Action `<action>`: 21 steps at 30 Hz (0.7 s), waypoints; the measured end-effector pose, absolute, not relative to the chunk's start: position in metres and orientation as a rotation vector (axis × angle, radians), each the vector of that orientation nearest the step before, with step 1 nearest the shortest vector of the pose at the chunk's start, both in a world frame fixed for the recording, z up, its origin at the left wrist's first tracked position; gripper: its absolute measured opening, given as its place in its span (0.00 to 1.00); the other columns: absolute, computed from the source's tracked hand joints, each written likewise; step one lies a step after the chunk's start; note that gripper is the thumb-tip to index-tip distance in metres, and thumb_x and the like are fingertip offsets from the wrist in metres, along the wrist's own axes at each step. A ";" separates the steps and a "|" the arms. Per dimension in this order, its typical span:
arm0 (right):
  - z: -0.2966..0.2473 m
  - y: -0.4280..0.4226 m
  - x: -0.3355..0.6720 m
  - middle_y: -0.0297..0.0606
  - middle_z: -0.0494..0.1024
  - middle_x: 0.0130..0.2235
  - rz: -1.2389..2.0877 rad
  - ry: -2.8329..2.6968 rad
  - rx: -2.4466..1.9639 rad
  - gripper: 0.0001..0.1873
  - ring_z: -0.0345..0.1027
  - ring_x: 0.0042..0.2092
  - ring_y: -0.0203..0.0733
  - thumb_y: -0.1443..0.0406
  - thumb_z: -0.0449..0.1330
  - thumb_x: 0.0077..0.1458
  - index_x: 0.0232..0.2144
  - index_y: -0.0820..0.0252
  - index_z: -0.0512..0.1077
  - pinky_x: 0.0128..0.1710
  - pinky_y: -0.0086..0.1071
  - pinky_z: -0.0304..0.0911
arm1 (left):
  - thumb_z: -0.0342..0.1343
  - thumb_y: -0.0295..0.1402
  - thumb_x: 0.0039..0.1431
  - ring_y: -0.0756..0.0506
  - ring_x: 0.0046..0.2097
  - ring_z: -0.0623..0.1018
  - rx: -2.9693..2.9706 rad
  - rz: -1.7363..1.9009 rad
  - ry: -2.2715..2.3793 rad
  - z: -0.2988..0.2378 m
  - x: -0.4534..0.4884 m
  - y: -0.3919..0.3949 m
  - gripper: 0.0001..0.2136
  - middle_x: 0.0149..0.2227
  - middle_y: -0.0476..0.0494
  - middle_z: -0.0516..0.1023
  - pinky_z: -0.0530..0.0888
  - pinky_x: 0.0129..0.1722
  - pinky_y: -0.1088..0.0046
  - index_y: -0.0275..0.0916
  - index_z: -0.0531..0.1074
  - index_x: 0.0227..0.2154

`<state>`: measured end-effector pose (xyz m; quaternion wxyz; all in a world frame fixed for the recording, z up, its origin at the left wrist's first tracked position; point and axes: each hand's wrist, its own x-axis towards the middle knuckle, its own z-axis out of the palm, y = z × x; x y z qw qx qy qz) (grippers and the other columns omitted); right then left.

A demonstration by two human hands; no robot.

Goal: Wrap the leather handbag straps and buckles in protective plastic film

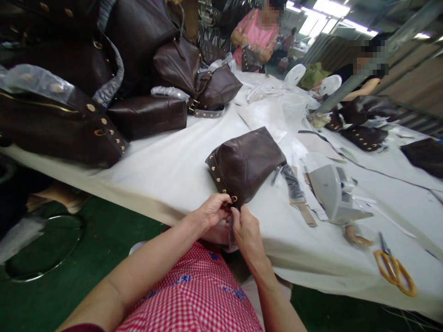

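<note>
Seen from your hands, a heap of dark brown bags (145, 120) covers the table (155, 170) at ten o'clock, some of their handles wrapped in clear plastic. At three o'clock stands a grey tape dispenser (332, 189), and between it and your bag (249, 161) lie card strips (306, 216). A tan roll (355, 236) and orange-handled scissors (392, 263) lie toward four o'clock. At two o'clock, a slanting metal pole (408, 33) partly hides a co-worker (367, 87). Your checked apron (194, 295) carries blue writing, too blurred for reading. Your bag rests at twelve o'clock, near the table's edge; it is dark brown and smooth, with gold-coloured studs and a small ring (234, 198). Your left hand (216, 210) and right hand (247, 226) meet beside this ring, each with fingers pinched nearly closed on the bag's strap (231, 234).
</note>
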<state>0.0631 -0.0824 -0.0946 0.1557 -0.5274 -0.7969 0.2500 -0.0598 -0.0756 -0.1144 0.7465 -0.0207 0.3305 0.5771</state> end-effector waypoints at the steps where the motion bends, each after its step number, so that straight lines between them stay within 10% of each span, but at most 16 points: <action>1: -0.092 -0.079 0.063 0.43 0.78 0.27 0.662 -2.316 -1.523 0.18 0.71 0.27 0.43 0.59 0.43 0.66 0.35 0.60 0.69 0.26 0.31 0.55 | 0.55 0.20 0.47 0.51 0.19 0.69 -0.044 1.277 0.730 -0.113 -0.060 -0.079 0.06 0.17 0.50 0.70 0.67 0.21 0.76 0.35 0.68 0.21; 7: -0.066 -0.060 0.063 0.37 0.74 0.25 0.532 -2.580 -1.594 0.20 0.63 0.25 0.38 0.56 0.49 0.64 0.24 0.57 0.68 0.26 0.31 0.48 | 0.65 0.35 0.53 0.49 0.32 0.77 0.182 1.208 0.732 -0.109 -0.045 -0.127 0.09 0.31 0.43 0.79 0.72 0.35 0.75 0.34 0.76 0.32; 15: -0.070 -0.026 0.050 0.39 0.70 0.17 1.262 -2.278 -1.591 0.37 0.64 0.21 0.39 0.38 0.42 0.58 0.15 0.58 0.66 0.24 0.31 0.57 | 0.69 0.38 0.46 0.50 0.25 0.74 0.189 1.310 0.739 -0.129 -0.033 -0.147 0.15 0.25 0.46 0.77 0.70 0.30 0.74 0.33 0.75 0.32; 21: -0.061 -0.022 0.039 0.42 0.72 0.19 0.853 -2.590 -1.615 0.32 0.65 0.24 0.40 0.53 0.45 0.64 0.11 0.58 0.67 0.29 0.31 0.54 | 0.62 0.38 0.55 0.49 0.23 0.74 0.047 1.258 0.685 -0.136 -0.041 -0.153 0.12 0.22 0.45 0.76 0.73 0.31 0.71 0.31 0.76 0.33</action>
